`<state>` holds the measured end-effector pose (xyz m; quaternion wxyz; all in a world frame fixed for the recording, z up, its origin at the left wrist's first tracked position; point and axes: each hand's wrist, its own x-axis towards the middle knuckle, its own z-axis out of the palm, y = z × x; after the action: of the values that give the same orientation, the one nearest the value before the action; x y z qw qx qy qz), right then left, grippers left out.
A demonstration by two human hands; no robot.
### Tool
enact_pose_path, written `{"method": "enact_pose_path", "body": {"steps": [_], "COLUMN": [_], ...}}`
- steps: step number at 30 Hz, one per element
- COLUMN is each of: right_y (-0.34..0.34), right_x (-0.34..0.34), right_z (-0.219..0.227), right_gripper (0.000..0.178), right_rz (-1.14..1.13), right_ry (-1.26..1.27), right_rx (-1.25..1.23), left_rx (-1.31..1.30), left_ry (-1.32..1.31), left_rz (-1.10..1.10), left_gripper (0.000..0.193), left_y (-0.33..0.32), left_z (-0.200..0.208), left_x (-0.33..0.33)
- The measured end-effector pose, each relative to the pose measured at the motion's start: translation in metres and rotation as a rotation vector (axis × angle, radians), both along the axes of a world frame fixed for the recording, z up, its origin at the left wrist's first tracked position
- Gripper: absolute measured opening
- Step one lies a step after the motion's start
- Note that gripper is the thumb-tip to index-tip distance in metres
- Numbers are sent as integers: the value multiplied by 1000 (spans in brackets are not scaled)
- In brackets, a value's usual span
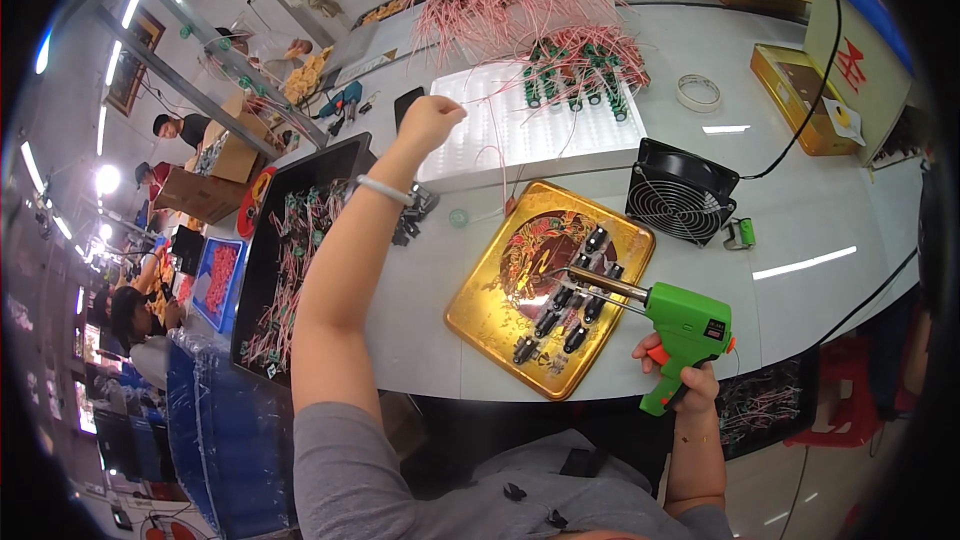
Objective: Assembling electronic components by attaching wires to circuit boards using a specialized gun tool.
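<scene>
My right hand (690,385) is wrapped round the grip of a green soldering gun (690,325), a finger at its orange trigger. The gun's metal tip points left over small black parts (575,338) lined up on a gold tin lid (480,290). Reaching forward, my left hand (432,125) is closed in a pinch at the left of a white foam tray (470,165). Thin pink wires pass near its fingertips; what the fingers hold, if anything, is too small to make out. Green circuit boards with pink wires (575,80) stand in the tray's right part.
Right of the lid stands a black fan (682,190), with a tape roll (698,92) and an open gold tin (790,100) beyond. A black bin of wired parts (300,260) lies left. More pink wires (520,5) fill foam trays behind. Other people work at far left.
</scene>
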<state>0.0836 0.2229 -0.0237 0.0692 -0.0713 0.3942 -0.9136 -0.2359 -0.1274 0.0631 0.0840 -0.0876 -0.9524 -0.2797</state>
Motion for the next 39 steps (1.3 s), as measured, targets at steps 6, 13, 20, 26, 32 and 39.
{"method": "enact_pose_path", "body": {"steps": [6, 13, 20, 26, 32, 39], "right_y": [-2, 0, 0, 2, 4, 2], "right_x": [-2, -4, -3, -4, -4, -4], "right_z": [1, 1, 0, -3, -5, -2], "right_gripper": [60, 60, 61, 64, 63, 62], "right_rz": [-20, 12, -5, 19, 50, 35], "right_ry": [-20, -24, -36, -36, 35, -30], "right_rx": [0, -2, -23, -31, -64, -58], "left_rx": [178, 910, 1067, 1164, 1280, 1262], "left_ry": [-119, -36, 22, -102, -283, -408], "left_rz": [163, 117, -132, -167, -181, -290], "left_gripper": [23, 39, 35, 23, 13, 17], "left_y": [40, 62, 72, 69, 70, 70], "left_z": [-16, -33, -30, -29, -20, -28], "left_x": [-7, -15, -7, -8, -6, -17]}}
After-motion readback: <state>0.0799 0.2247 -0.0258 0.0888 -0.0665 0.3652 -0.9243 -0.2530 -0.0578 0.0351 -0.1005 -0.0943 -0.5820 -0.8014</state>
